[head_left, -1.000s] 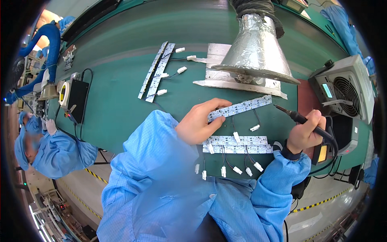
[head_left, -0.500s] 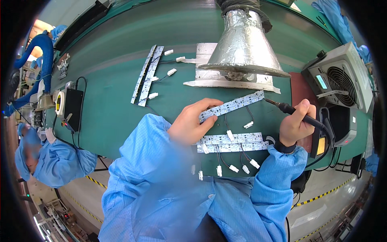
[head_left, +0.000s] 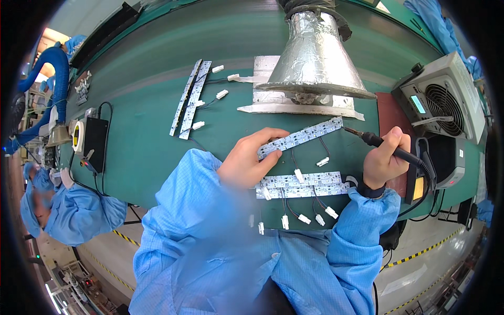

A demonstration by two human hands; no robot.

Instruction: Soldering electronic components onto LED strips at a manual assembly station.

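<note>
My left hand is closed on the left end of a long white circuit board strip, tilted up to the right. Thin dark wires with white plugs hang from that strip. Between its fingers and thumb, my right hand grips a soldering iron; the iron's tip is beside the strip's right end, and whether they touch I cannot tell. Just nearer to me, more board strips lie side by side, their wired white plugs pointing toward my body.
A foil-covered fume hood stands over a white plate behind the strip. Further board strips lie at left. On the right are a fan unit and a dark soldering station; a black box sits far left, near another person.
Almost nothing differs. The whole picture has shifted very slightly to the left; both hands keep their grip on the strip and the iron.
</note>
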